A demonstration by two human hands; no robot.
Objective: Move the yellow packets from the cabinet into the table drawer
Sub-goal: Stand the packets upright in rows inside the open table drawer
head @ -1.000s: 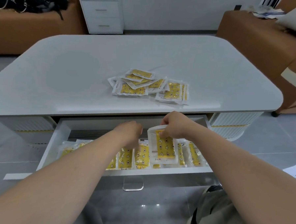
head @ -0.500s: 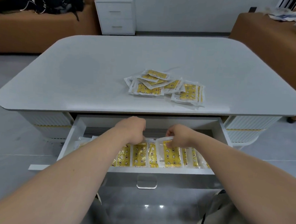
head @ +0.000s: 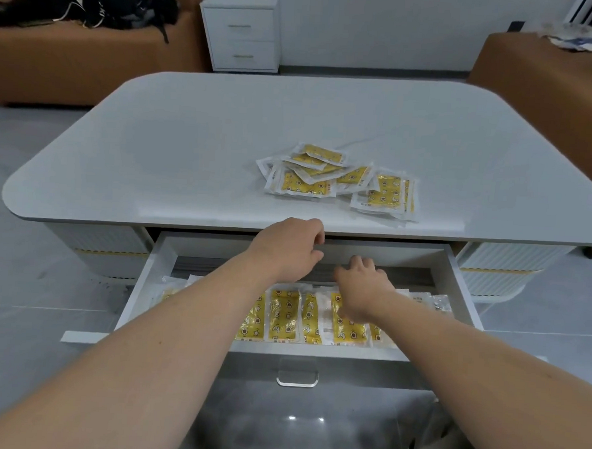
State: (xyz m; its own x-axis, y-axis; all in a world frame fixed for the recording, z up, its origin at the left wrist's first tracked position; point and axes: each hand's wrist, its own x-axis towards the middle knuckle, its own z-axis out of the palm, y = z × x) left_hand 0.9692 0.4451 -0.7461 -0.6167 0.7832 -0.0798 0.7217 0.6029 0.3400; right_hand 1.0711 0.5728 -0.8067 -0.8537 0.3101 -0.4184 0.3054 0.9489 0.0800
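Table drawer point(head: 462, 295) pulled out wide from under the table point(head: 189, 143). Inside it, a row of yellow packets point(head: 283, 314), side by side, nearly from one side wall to the other, some overlapping. Clear plastic edges round each one, little pictures on the yellow.

Left hand point(head: 288, 249) up over the back part of the drawer, just below the front edge of the table. Fingers loosely bent, nothing in them. Left arm across the left half of the row, hiding some packets.

Right hand point(head: 361, 289) lower, palm down, right on top of the packets near the middle of the row. Fingers bent down onto them, touching. Pinching one or only pressing: cannot tell, with the fingertips hidden under the hand.

On the table top, a pile of yellow packets point(head: 338, 182), loose and messy, well apart from both hands, near the front edge and a bit to the right.

On the drawer front, a clear handle point(head: 297, 375).

Far behind the table, a small white cabinet point(head: 241, 36) with two drawers, both closed, against the wall. To its left, a brown sofa point(head: 73, 68) with a black bag point(head: 93, 4) on it. To the right, another brown seat point(head: 535, 72) with papers point(head: 578, 40) on top. Grey shiny floor point(head: 27, 279) all around.
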